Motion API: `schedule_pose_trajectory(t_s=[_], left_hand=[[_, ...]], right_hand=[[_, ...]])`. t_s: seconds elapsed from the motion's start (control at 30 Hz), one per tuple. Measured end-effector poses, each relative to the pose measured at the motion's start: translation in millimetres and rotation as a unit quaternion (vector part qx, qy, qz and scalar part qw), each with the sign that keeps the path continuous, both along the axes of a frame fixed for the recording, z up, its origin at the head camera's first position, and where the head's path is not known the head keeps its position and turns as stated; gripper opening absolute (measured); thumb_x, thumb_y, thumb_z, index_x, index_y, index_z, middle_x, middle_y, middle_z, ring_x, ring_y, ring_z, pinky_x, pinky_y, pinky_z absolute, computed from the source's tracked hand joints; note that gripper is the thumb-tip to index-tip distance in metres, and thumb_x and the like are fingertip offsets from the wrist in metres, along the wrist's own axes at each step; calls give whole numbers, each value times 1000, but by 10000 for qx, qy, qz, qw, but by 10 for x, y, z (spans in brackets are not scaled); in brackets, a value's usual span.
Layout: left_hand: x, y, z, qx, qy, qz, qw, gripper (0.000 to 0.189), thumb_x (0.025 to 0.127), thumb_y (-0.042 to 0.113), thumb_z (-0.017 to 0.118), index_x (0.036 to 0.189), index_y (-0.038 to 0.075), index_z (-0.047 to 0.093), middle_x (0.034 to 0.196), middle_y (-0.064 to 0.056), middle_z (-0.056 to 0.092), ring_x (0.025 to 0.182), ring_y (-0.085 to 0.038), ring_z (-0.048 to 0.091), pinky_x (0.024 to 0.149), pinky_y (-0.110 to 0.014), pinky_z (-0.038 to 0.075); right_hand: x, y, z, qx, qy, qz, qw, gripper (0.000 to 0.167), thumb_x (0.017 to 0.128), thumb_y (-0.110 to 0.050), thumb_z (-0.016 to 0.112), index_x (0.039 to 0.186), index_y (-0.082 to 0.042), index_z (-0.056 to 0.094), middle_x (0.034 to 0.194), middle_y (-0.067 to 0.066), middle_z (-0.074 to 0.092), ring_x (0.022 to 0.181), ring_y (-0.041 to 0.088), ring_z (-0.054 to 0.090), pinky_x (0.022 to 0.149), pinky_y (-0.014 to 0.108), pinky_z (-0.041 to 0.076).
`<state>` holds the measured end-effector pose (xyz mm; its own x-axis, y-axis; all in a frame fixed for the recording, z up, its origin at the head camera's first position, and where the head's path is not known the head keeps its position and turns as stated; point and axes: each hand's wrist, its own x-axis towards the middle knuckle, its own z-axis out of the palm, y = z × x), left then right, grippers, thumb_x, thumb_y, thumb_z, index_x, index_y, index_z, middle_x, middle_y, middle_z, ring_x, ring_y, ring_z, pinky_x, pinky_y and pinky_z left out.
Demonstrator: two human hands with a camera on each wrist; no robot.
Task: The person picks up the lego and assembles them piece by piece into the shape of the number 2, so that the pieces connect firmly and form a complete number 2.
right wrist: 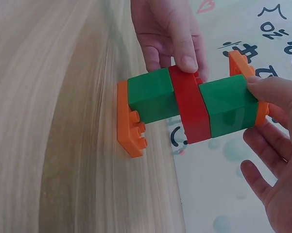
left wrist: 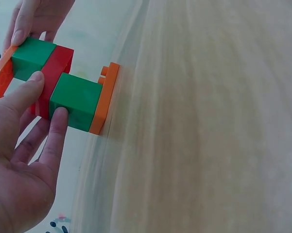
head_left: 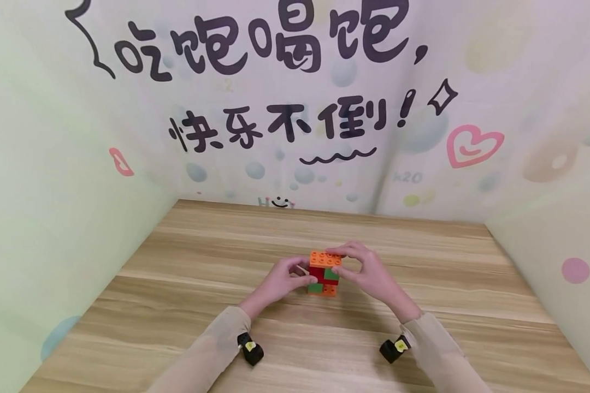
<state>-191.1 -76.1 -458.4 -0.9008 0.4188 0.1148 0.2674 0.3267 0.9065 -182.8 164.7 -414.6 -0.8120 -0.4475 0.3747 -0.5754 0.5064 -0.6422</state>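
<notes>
A tower of toy building bricks stands upright on the wooden table between the hands. Its bottom is an orange plate (right wrist: 124, 119) with some bare studs, and above that come a green brick (left wrist: 75, 99), a red brick (right wrist: 192, 109) and a second green brick (right wrist: 228, 104). Another studded orange plate (head_left: 324, 258) tops it. From the left, my left hand (head_left: 281, 279) grips the tower's middle, the thumb on the red brick and a finger on the lower green one. On the other side, my right hand (head_left: 369, 270) pinches the top orange plate and upper green brick.
The wood-grain table (head_left: 216, 234) extends around the tower. Behind it hangs a white printed backdrop (head_left: 275, 180) with dark lettering, and pale walls stand at both sides. A small black camera sits on each wrist.
</notes>
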Motion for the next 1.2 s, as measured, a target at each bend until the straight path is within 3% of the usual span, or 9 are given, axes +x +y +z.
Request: schedule_pose_trajectory(t_s=[0.27,0.53,0.9,1.03,1.2], left_hand=[[-14,-6,11,-95,-237,39,9997,37,89,26,74,123,12,67,117,-7,71,94,-15,64,76,-26,53],[-74,12,30,-154,-185,193,9995,36,90,27,73,121,9,68,111,-10,72,90,-14,65,71,-25,52],[-160,39,37,-72,-204,188,9996,36,91,30,71,124,16,68,110,-8,72,85,-12,62,70,-42,57],[-193,48,34,-54,-213,209,9995,32,92,30,71,121,17,69,108,-7,72,83,-16,62,66,-40,55],[-228,55,11,44,-234,192,9995,31,92,27,70,121,15,69,108,-11,72,87,-29,65,62,-36,53]], right_hand=[[23,45,-20,-120,36,-52,9999,40,88,-20,75,127,-19,67,124,1,69,117,23,61,100,52,49],[27,89,-79,-217,306,-127,9992,49,87,-14,76,133,-20,62,132,1,65,122,23,60,103,49,49],[-24,90,-200,-30,711,-192,9973,71,81,-11,81,144,-19,50,144,2,56,130,25,55,107,49,47],[-50,74,-231,108,884,-259,9957,77,79,-11,83,146,-17,48,146,4,55,130,28,54,105,51,47],[-89,57,-269,214,805,-361,9959,83,77,-11,84,149,-20,44,149,4,52,131,29,53,106,54,46]])
